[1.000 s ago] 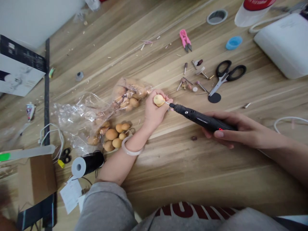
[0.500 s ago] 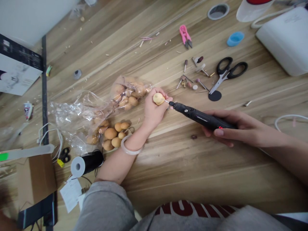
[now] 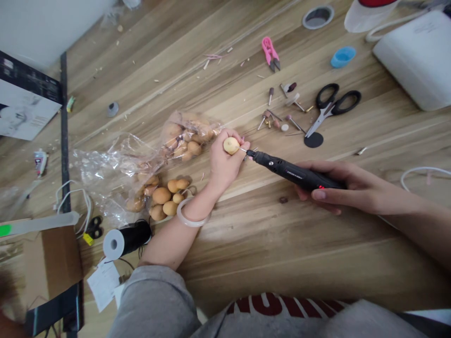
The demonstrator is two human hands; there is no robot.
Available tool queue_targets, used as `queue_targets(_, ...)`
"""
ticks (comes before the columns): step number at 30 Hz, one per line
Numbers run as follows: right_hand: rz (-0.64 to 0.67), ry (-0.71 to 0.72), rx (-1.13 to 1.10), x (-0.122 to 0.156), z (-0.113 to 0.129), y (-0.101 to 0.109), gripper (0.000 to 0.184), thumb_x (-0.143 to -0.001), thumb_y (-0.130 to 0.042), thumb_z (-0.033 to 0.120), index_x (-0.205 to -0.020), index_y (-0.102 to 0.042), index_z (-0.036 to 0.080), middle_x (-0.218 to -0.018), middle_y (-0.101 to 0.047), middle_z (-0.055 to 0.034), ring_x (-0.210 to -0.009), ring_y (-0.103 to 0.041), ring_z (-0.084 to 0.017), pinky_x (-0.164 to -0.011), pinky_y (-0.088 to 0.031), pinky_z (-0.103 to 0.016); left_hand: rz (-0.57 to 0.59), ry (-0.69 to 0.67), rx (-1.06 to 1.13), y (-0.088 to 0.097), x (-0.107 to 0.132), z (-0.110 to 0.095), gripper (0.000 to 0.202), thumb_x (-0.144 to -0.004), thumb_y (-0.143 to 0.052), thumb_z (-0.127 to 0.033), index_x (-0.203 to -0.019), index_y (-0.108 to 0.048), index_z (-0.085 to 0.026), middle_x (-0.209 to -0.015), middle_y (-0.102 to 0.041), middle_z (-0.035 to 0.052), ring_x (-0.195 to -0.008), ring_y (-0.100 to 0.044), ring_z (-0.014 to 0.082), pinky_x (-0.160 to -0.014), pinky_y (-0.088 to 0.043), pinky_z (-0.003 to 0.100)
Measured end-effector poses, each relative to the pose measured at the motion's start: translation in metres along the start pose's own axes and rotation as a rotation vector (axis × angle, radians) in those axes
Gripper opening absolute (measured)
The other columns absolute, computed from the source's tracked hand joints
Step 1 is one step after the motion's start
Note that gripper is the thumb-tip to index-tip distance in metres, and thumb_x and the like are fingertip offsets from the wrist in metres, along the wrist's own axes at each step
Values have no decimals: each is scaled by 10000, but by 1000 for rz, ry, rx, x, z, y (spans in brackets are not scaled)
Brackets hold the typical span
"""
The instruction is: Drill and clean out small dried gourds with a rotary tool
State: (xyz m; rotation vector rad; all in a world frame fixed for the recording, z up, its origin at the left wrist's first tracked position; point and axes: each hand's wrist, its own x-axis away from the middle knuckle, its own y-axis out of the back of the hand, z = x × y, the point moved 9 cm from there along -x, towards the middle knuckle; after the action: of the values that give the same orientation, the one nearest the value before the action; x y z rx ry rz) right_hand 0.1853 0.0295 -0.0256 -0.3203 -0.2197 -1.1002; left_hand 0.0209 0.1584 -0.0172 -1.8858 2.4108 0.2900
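Observation:
My left hand (image 3: 225,162) is closed round a small pale gourd (image 3: 231,145), whose rounded end shows above the fingers. In my right hand (image 3: 347,188) lies a black rotary tool (image 3: 292,171) with red lights lit on its body. Its thin metal bit points left and meets the gourd's side near my left fingertips; the exact contact is too small to make out. Beside my left wrist several tan gourds (image 3: 162,195) lie loose. More of them sit in a clear plastic bag (image 3: 132,152) behind that hand.
Several grinding bits (image 3: 276,123) lie beyond the tool, near black-handled scissors (image 3: 329,110) and a black disc (image 3: 313,140). Farther off are pink snips (image 3: 270,54), a blue cup (image 3: 343,57) and a white box (image 3: 417,61). A black thread spool (image 3: 128,239) stands by my left forearm.
Both hands, the gourd and the tool hold nearly the same pose. The whole view has shifted very slightly.

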Motion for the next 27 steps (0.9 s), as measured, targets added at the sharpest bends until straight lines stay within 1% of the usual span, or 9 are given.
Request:
queue_targets(3,-3,-7,15,0,-1,1,513,-850,-692,399,-1323,-591,225,-797,-612,-9,-528,-494,-81,-398,-446,-168,-25,-23,-46,3,1,-1,210,-729,-694,-100,-699,-503,-185,-718,-551,-35,-713,-561,91,-811,-531,288)
queue_targets(9,-19,-23,47,1,-8,4,560,-839,-705,409,-1359,-565,255,-806,-642,-10,-530,-510,-87,-404,-461,-173,-40,-88,-117,6,2,-2,183,-752,-667,-125,-693,-507,-191,-717,-558,-32,-704,-545,99,-788,-526,283)
queue_targets(15,-2,12,76,1,-7,3,543,-844,-701,384,-1362,-581,274,-793,-639,-3,-528,-531,-91,-410,-468,-179,-69,-139,-167,9,4,-5,151,-777,-658,-158,-701,-533,-196,-711,-559,-27,-692,-528,106,-780,-516,286)
queue_targets(22,16,29,113,2,-4,3,540,-854,-697,357,-1377,-571,304,-803,-634,-1,-543,-531,-87,-427,-479,-168,-98,-191,-207,11,5,-14,161,-760,-633,-105,-661,-542,-194,-689,-570,-24,-696,-528,113,-731,-466,271)
queue_targets(27,29,43,124,1,-3,2,532,-862,-691,359,-1377,-567,314,-801,-630,2,-544,-537,-83,-425,-487,-157,-95,-186,-228,11,6,-18,173,-735,-621,-70,-645,-538,-192,-682,-577,-24,-697,-536,117,-710,-446,267)
